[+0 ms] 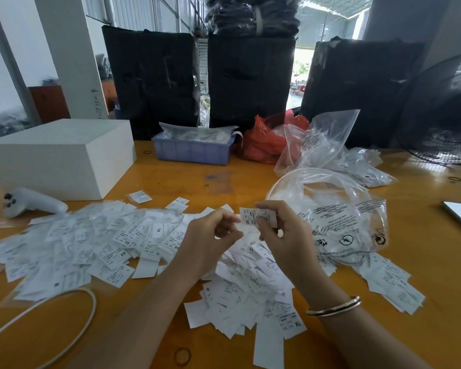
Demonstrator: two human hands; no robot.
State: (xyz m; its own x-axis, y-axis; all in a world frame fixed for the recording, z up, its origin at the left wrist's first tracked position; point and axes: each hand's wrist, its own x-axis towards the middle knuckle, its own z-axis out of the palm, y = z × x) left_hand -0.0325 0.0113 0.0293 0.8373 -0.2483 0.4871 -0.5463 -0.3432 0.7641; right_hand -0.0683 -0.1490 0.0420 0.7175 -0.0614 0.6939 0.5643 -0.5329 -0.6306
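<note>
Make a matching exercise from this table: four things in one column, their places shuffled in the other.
1 white box
2 blue crate
3 label
4 bangle

A on the wrist of the right hand
B far left of the table
C pinched in the right hand's fingers
D beside the red bag

Pairs: 1-B, 2-D, 3-C, 4-A.

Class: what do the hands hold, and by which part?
A white XS label: the right hand pinches its right end; the left hand seems to pinch its left edge.
</note>
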